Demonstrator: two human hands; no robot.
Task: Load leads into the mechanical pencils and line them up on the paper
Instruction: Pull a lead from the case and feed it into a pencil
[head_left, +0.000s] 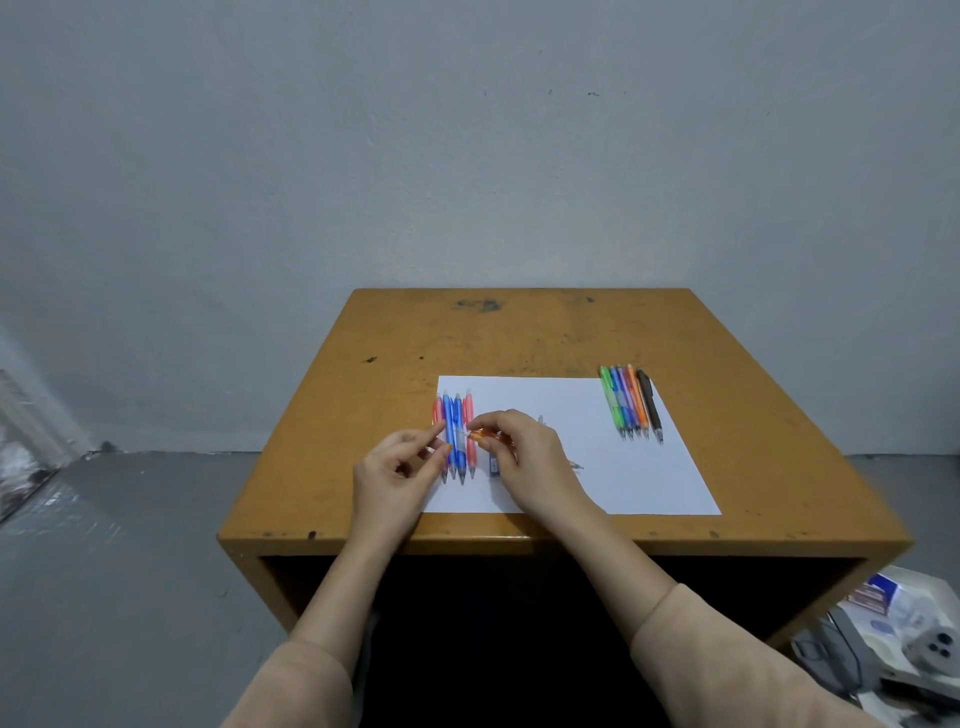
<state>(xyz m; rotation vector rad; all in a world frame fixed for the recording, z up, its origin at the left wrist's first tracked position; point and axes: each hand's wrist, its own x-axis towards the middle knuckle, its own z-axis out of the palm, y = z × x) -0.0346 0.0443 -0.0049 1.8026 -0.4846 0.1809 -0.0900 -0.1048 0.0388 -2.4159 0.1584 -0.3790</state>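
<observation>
A white sheet of paper (582, 467) lies on a small orange-brown table (467, 338). On its left side several pink and blue mechanical pencils (457, 421) lie side by side, tips toward me. My right hand (524, 457) grips an orange mechanical pencil (485, 435), held level with one end pointing left. My left hand (400, 473) pinches a thin lead (457, 432) between thumb and forefinger at that end of the pencil. A small blue lead case (493, 466) lies on the paper, partly hidden under my right hand.
A second row of coloured pencils (631, 402), green through dark brown, lies at the paper's far right corner. The table's front edge (519, 540) is close to my forearms. Boxes and clutter (893, 639) sit on the floor at the lower right.
</observation>
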